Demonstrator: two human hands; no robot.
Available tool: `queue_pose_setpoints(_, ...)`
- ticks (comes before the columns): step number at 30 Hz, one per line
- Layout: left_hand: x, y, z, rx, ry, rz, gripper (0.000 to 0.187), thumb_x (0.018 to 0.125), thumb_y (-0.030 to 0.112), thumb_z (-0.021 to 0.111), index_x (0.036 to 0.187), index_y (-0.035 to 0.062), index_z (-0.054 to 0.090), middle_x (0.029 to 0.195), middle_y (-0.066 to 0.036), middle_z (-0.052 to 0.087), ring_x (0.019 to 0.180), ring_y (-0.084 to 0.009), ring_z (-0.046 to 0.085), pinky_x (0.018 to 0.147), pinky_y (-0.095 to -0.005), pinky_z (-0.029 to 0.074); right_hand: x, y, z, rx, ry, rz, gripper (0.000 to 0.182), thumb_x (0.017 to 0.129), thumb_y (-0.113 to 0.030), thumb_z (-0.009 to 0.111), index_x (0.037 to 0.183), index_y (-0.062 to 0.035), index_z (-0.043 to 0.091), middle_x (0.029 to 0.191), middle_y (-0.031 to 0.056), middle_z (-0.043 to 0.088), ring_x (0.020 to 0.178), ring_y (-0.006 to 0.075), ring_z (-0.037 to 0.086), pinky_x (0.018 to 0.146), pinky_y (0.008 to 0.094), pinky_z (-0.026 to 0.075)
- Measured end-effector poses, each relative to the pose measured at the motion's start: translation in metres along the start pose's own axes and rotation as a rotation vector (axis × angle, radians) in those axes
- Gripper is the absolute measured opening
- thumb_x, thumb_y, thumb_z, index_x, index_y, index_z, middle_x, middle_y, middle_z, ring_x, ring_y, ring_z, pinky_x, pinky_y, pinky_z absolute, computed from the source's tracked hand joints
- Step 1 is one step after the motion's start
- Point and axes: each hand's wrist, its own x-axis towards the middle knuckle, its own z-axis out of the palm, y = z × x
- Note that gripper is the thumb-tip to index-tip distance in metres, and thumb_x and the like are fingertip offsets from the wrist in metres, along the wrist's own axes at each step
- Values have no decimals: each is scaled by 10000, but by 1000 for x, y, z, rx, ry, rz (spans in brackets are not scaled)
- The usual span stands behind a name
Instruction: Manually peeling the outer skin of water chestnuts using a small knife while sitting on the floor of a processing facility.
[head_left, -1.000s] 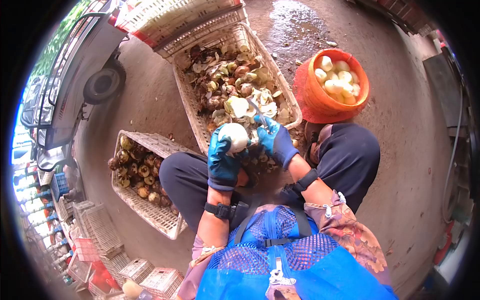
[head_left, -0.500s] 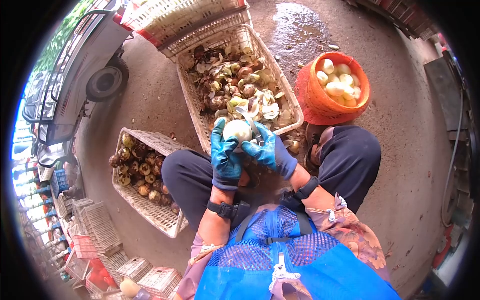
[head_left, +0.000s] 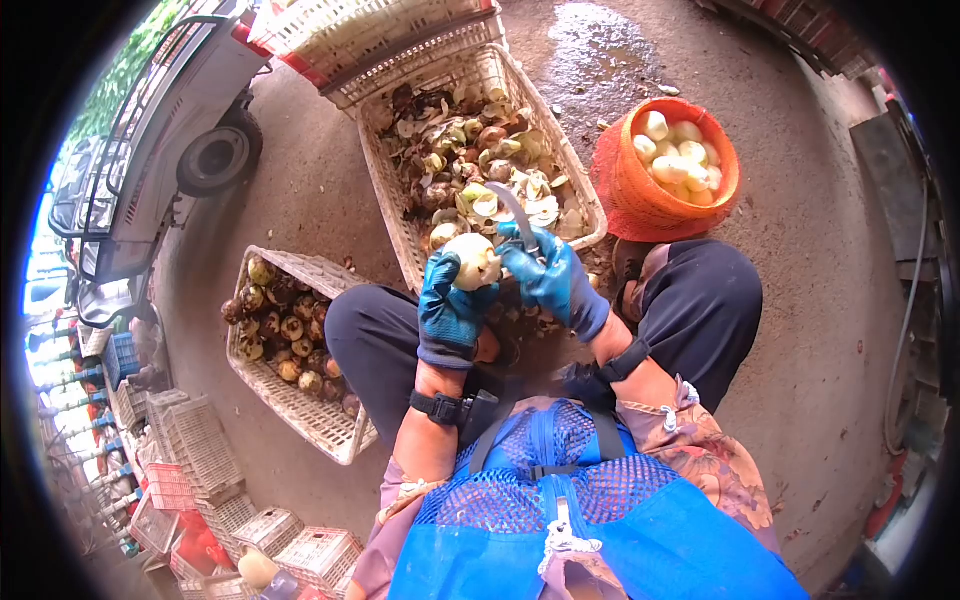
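Observation:
My left hand point(head_left: 452, 310), in a blue-green glove, is wrapped round a pale peeled bulb point(head_left: 474, 262) with darker marks on its side. My right hand point(head_left: 548, 275), gloved the same way, grips a curved knife point(head_left: 516, 212) whose blade points up and left, clear of the bulb. Both hands are just above the near end of a large crate point(head_left: 388, 215) of peelings and brown bulbs. An orange basket point(head_left: 640, 190) to the right holds several peeled white bulbs point(head_left: 692, 152). Brown unpeeled bulbs point(head_left: 290, 335) fill part of a tilted crate point(head_left: 300, 408) at the left.
Stacked crates point(head_left: 400, 45) stand beyond the large crate. A vehicle point(head_left: 170, 150) is at the upper left, with more crates point(head_left: 195, 450) at the lower left. My bent knees flank my hands. Wet floor point(head_left: 600, 50) shows at the top.
The knife has come away from the bulb and its blade now points upward. My right hand has moved slightly right, and the bulb has turned, showing its marked side.

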Motion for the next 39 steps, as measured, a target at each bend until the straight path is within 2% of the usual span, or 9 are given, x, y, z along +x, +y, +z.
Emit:
queue_pose_setpoints(3,1,-6,2,35,-16,77,324,920,135,598,1232,74,537,1201,-111,606,1086,-260,615,896,-376,557,-12,0,12,-406,29,-225,406,858,-198,678,1207,-3,602,982,151,700,867,195,683,769,324,535)
queue_pose_setpoints(4,2,-8,1,39,-19,96,318,919,132,597,1225,74,535,1200,-106,602,1085,-257,614,910,-375,551,-11,8,17,-439,136,-376,426,846,-254,669,1205,-32,611,1012,197,685,880,289,698,759,379,542)
queue_pose_setpoints(8,-9,-4,11,383,-115,199,294,891,105,599,1174,71,527,1125,-93,607,1046,-233,619,875,-358,554,-4,8,5,-671,57,-425,345,865,-255,614,1154,-68,635,1035,192,670,888,371,657,723,417,539)
queue_pose_setpoints(12,-9,0,14,572,-163,241,338,860,121,628,1175,71,516,1117,-100,602,997,-224,630,837,-350,560,-4,1,1,-603,52,-364,179,887,-147,604,1031,-45,634,854,198,644,747,357,664,629,391,511)
queue_pose_setpoints(16,-8,0,14,489,-107,177,392,847,131,650,1201,70,492,1125,-100,593,967,-229,635,787,-354,574,4,7,-9,-871,246,-481,145,869,-143,618,993,-72,641,835,190,637,739,372,641,617,413,502)
queue_pose_setpoints(19,-8,4,17,372,-38,110,418,836,98,661,1211,74,478,1115,-93,589,958,-236,634,757,-365,583,-8,0,-4,-751,230,-432,166,862,-164,629,1001,-75,647,825,193,633,774,379,640,633,428,505)
queue_pose_setpoints(20,-8,4,17,339,-14,99,427,832,84,665,1214,76,474,1110,-90,588,955,-237,634,748,-368,585,-9,8,-6,-905,196,-513,254,840,-187,644,1077,-95,641,870,173,653,811,349,661,652,418,521)
queue_pose_setpoints(24,-8,3,19,523,41,192,405,825,44,662,1185,78,482,1102,-89,589,958,-239,635,746,-382,591,-15,7,2,-1287,4,-293,450,790,-202,653,1226,-123,574,1026,119,671,847,310,673,653,416,535)
queue_pose_setpoints(39,2,-6,1,377,126,137,281,829,42,633,1077,57,502,1022,-118,615,859,-252,660,643,-368,603,-2,19,4,-1438,58,-241,215,843,-167,574,1054,-133,548,902,100,645,767,296,672,570,433,502)
